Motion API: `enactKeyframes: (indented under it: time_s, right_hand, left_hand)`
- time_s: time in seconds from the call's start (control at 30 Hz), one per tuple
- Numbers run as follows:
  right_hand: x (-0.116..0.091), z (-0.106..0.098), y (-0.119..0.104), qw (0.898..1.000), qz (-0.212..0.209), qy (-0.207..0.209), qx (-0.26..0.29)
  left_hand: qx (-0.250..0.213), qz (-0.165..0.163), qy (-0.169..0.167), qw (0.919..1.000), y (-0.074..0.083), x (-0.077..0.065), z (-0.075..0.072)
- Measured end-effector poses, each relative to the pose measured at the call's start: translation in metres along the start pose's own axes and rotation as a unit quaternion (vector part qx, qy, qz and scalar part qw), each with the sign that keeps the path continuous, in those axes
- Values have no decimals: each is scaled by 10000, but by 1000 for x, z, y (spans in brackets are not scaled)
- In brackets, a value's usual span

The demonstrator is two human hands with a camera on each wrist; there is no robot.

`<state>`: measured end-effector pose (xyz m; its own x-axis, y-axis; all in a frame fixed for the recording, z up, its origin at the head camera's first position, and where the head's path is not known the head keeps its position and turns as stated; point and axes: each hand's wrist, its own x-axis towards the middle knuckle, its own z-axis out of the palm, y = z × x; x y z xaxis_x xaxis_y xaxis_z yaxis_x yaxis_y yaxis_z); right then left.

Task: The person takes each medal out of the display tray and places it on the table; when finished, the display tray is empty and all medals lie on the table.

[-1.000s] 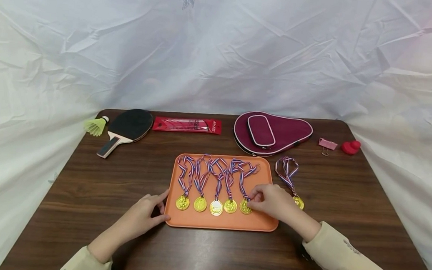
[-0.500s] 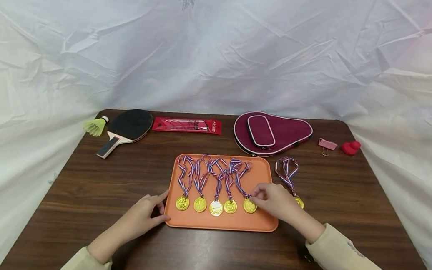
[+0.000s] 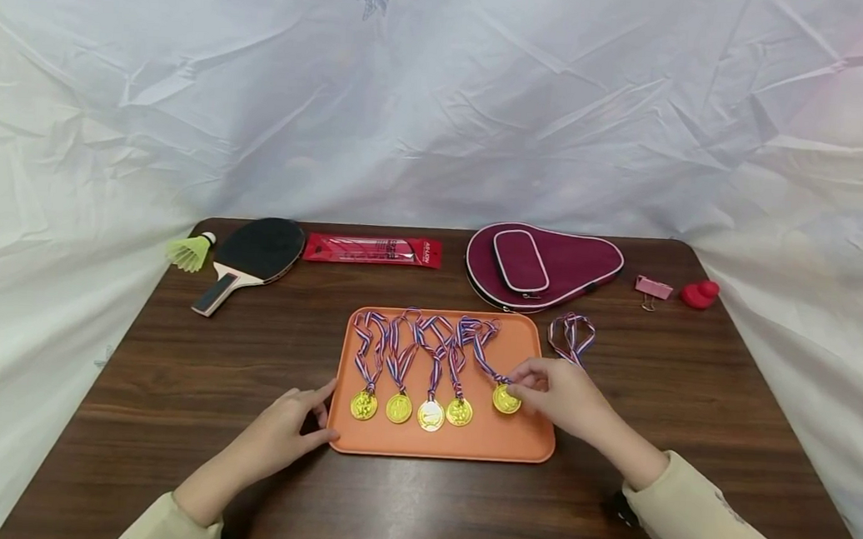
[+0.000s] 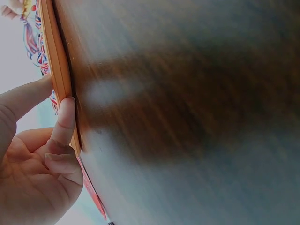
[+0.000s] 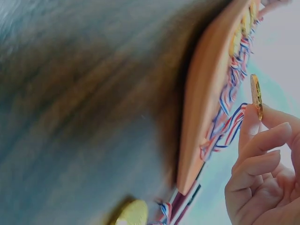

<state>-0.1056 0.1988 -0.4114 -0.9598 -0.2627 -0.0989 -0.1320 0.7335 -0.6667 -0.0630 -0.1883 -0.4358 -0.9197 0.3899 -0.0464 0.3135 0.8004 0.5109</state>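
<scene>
My right hand (image 3: 561,395) pinches a gold medal (image 3: 507,398) by its edge over the right part of the orange tray (image 3: 449,448). In the right wrist view the medal (image 5: 256,96) stands on edge between thumb and finger, its striped ribbon (image 5: 229,126) trailing onto the tray. Several other gold medals (image 3: 399,407) lie in a row in the tray, with red, white and blue ribbons stretched toward the back. My left hand (image 3: 281,426) holds the tray's left edge; in the left wrist view, thumb and a finger (image 4: 65,119) meet at the rim (image 4: 58,61).
Right of the tray lies another medal (image 5: 133,213) with its ribbon (image 3: 571,334). Along the back sit a shuttlecock (image 3: 190,253), a table tennis bat (image 3: 263,249), a red packet (image 3: 373,249), a maroon bat case (image 3: 582,259), a pink binder clip (image 3: 653,287) and a red rubber duck (image 3: 699,294).
My right hand has shifted the pinched medal rightward and slightly back, away from the row, its ribbon slanting after it. The left hand stays on the tray's edge.
</scene>
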Motion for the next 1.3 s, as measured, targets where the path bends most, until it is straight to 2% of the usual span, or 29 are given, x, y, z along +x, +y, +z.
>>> enactKeyframes:
  time_s: [0.2, 0.5, 0.63, 0.87, 1.07, 1.3]
  right_hand:
    - [-8, -19, -3, 9988, -244, 420, -7]
    - [-25, -56, 5, 9920, -288, 1208, -222]
    - [-34, -75, 12, 9892, 1, 1445, -225]
    - [-44, -107, 34, 9816, 599, 1767, -406]
    - [-47, -126, 60, 9828, 687, 1676, -360]
    - [-48, -122, 93, 9846, 1034, 1340, -437]
  left_hand:
    - [-10, -19, -47, 10000, 1, 0, -1]
    - [13, -23, -37, 10000, 2, 0, -2]
    - [17, 15, -5, 10000, 3, 0, -2]
    - [-30, 339, 122, 9993, 3, 0, -3]
    - [-54, 298, 102, 9995, 2, 0, -2]
    - [-51, 234, 63, 9997, 2, 0, -2]
